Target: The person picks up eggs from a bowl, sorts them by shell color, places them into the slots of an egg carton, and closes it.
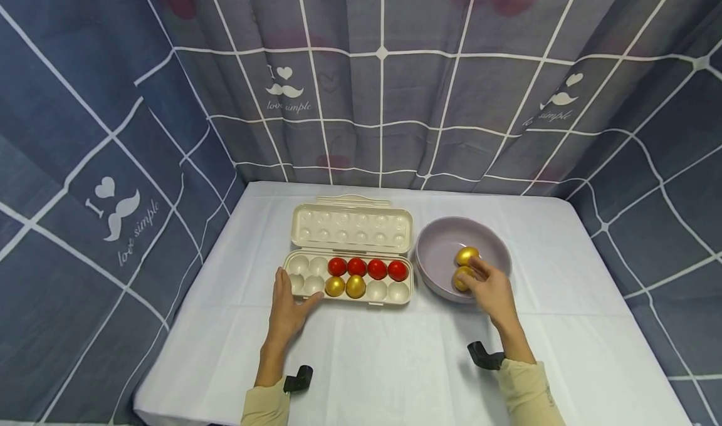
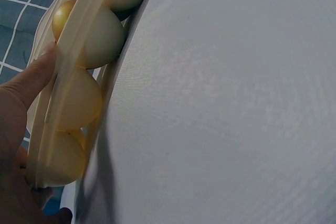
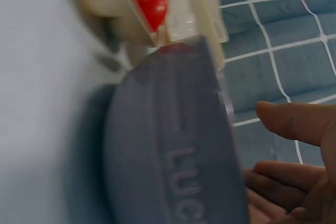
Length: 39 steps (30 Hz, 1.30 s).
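An egg carton in cream plastic lies with its lid folded back. Several red eggs sit in its back row and two golden eggs in the front row; the other cups hold nothing. My left hand holds the carton's left front corner, thumb against the front rim and fingers around the end. Inside the mauve bowl lie two more golden eggs. Over the bowl's right side is my right hand, thumb and fingers apart, fingertips by the nearer golden egg.
A white cloth covers the table. Dark grid-patterned curtains hang behind and at both sides. The bowl stands close beside the carton's right end, and black wrist mounts jut inward from both forearms.
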{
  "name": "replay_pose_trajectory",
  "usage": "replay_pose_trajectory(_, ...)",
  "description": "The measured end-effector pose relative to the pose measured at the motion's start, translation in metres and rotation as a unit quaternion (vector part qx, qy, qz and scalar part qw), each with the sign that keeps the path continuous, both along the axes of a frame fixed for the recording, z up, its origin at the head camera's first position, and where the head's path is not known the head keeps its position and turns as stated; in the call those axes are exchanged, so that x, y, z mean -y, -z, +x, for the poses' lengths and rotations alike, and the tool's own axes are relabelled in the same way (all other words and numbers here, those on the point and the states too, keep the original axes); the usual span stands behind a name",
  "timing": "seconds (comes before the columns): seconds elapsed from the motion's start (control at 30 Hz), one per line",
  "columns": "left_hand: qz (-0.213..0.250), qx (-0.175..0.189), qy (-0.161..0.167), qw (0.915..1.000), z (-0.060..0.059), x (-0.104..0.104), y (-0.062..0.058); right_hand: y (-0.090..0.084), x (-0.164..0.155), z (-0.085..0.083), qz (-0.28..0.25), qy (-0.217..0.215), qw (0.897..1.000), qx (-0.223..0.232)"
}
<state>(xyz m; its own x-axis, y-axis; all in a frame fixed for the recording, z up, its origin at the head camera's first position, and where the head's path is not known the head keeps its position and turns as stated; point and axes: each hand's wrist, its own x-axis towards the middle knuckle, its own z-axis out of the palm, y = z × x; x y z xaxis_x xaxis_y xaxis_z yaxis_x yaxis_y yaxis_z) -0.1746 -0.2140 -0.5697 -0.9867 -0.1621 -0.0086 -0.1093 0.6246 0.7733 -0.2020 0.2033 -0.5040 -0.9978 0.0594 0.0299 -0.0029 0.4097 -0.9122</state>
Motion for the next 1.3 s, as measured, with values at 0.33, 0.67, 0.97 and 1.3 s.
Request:
replay_pose_trajectory(0.33,0.002,0.005,-0.001,1.0,0.001,0.0,0.0,-0.005,0.004,-0.008,0.079,-0.04,0.995,0.037)
replay_pose_trajectory(0.67,0.004,-0.004,-0.001,1.0,0.0,0.0,0.001,-0.004,0.005,-0.013,0.129,-0.064,0.989,0.022)
replay_pose_trajectory(0.97,0.004,-0.003,-0.002,1.0,-0.001,-0.001,0.003,-0.001,0.006,-0.025,0.154,-0.057,0.986,0.031)
replay_pose_trajectory(1.3,0.006,-0.003,-0.003,1.0,-0.002,-0.001,0.004,0.007,0.007,-0.035,0.166,-0.075,0.983,0.008)
